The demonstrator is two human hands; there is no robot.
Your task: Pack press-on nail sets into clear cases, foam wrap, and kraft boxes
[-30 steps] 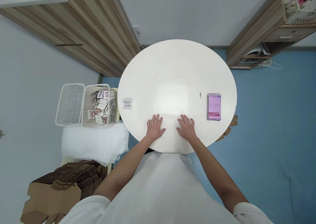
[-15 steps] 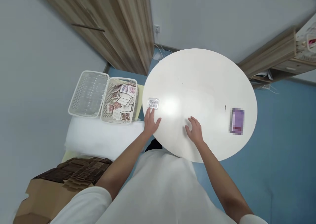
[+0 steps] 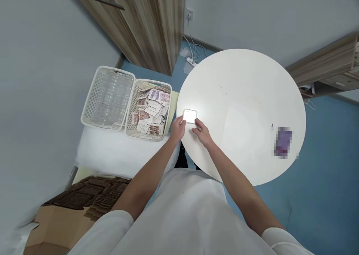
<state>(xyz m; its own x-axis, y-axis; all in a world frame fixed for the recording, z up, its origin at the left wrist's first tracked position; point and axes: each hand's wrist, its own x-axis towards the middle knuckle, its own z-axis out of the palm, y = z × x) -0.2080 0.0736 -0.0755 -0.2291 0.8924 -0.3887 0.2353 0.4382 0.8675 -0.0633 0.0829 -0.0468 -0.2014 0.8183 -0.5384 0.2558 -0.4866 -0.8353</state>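
A small clear plastic case (image 3: pixel 190 116), roughly rectangular with a bright glare across its face, is at the left side of the white round table (image 3: pixel 246 82). My left hand (image 3: pixel 178 129) is closed on its lower left corner, fingers and thumb together. At the lower right corner, the fingertips of my right hand (image 3: pixel 202 133) touch the edge, with the thumb spread away below. Glare hides whatever the case contains.
Left of the table, one white basket (image 3: pixel 131 111) holds many printed cards with nail-like pieces. Another white basket (image 3: pixel 91 112) contains stacked clear plastic cases. A blurred purple object (image 3: pixel 283 142) lies on the table's right. An open cardboard box (image 3: pixel 60 225) stands lower left.
My right hand has moved left to the clear case. My left hand has gone from reaching at its lower edge to gripping its corner. The view has shifted left.
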